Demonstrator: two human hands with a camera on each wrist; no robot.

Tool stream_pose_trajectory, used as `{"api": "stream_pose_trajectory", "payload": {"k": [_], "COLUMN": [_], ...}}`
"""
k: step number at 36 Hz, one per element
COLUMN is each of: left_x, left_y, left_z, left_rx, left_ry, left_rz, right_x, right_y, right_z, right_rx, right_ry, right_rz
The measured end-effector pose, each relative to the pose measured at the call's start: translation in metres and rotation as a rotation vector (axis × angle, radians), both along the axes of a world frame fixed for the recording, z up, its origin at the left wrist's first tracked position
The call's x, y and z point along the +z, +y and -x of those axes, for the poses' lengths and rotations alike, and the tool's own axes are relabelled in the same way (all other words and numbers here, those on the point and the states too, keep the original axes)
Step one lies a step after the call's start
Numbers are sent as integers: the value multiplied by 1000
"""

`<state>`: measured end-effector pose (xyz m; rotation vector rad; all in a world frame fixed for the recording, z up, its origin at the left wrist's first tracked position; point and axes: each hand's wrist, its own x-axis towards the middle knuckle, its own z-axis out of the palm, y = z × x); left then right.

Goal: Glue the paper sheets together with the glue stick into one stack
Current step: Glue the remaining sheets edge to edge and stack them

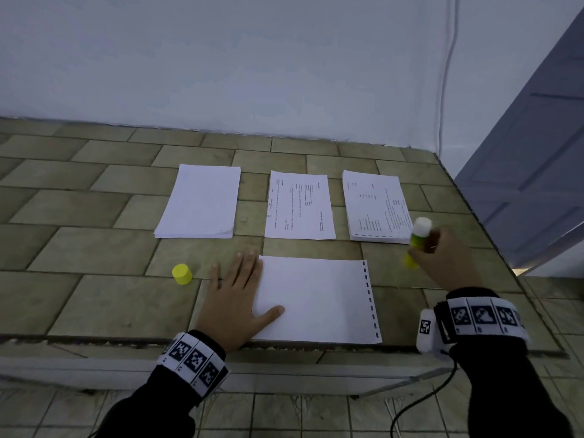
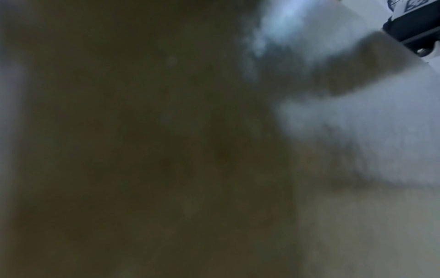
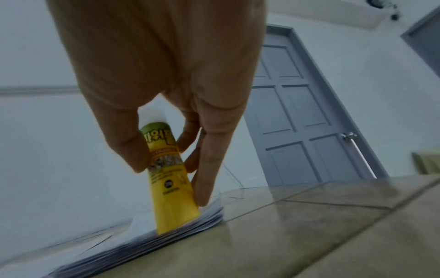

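Note:
A blank white sheet (image 1: 319,298) with a dashed right margin lies at the table's near edge. My left hand (image 1: 235,295) rests flat on its left edge, fingers straight and thumb on the paper. My right hand (image 1: 442,260) grips the uncapped yellow glue stick (image 1: 417,240), white glue tip up, just right of the sheet beside the right paper stack (image 1: 376,207). In the right wrist view the thumb and fingers pinch the glue stick (image 3: 167,175) above the stack's corner (image 3: 147,242). The left wrist view is dark and blurred.
At the back lie a blank paper stack (image 1: 200,202) on the left and a printed sheet (image 1: 298,205) in the middle. The yellow cap (image 1: 182,274) stands left of my left hand. The tiled table (image 1: 94,216) ends at the right near a grey door (image 1: 537,172).

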<state>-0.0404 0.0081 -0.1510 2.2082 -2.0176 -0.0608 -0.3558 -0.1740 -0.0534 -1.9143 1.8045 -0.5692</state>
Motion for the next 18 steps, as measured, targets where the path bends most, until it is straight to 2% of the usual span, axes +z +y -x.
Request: {"api": "stream_pose_trajectory", "payload": {"k": [5, 16, 18], "left_x": [1, 0, 1], "left_y": [0, 1, 1], "left_z": [0, -1, -1], "left_rx": [-6, -9, -14], "left_ry": [-17, -12, -13], "left_rz": [-4, -22, -18], "right_x": [-7, -21, -20], "right_y": [-16, -21, -15], "right_z": [7, 6, 5], "right_rx": [-120, -154, -148], "right_ry": [-65, -79, -20], "right_rz": [-71, -144, -201]}}
